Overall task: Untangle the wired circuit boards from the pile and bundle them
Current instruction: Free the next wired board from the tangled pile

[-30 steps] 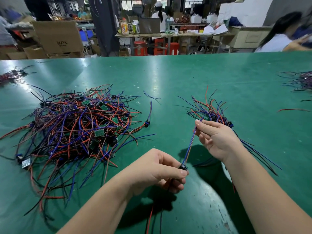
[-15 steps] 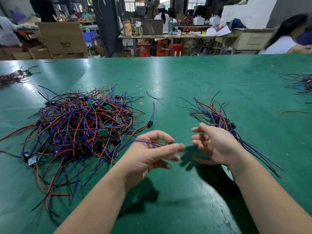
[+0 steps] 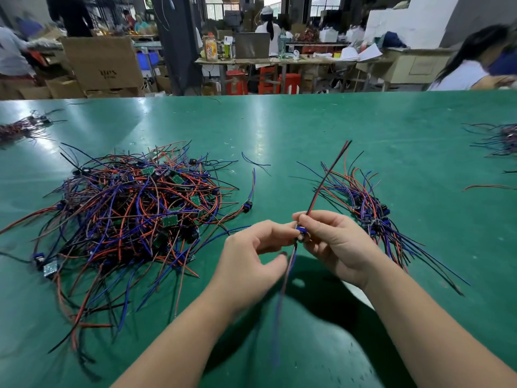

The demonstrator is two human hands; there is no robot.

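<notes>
A big tangled pile of red, blue and black wires with small green circuit boards lies on the left of the green table. A smaller sorted bundle lies to the right. My right hand pinches a small blue wired board; its red and black wires stick up and away, and blue wires hang down toward me. My left hand sits just left of the board, fingers curled around the hanging wires near the board.
Other wire heaps lie at the far left edge and far right edge. A loose blue wire and a wired connector lie between the piles. A seated person works beyond the far right corner.
One second ago the hands held a board's wires stretched between them. They then came empty near the pile's edge; now the right hand holds a board upright with the left hand at its wires.
</notes>
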